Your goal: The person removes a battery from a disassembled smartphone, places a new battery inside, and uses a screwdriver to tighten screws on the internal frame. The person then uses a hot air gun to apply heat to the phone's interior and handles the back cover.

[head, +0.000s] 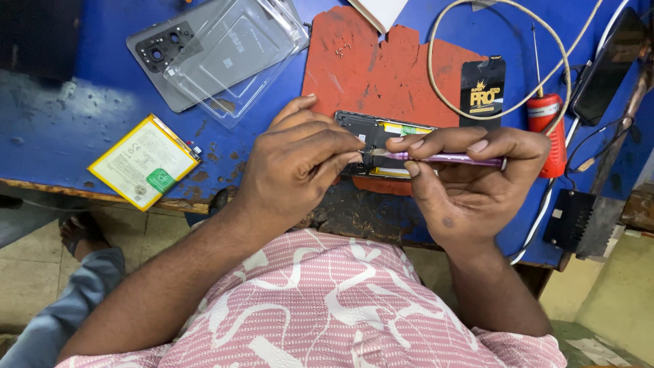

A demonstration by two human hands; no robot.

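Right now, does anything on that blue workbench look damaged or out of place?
Yes. The blue workbench is badly worn, its front edge chipped and flaking to bare wood beside the yellow-edged flat battery. The red rubber mat has ragged, torn edges. The opened black phone under both hands lies with its insides exposed.

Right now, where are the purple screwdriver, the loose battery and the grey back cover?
purple screwdriver (pixel 449 159), head view, mid shaft.
loose battery (pixel 139 160), head view, white face.
grey back cover (pixel 153 58), head view, beside camera cutout.
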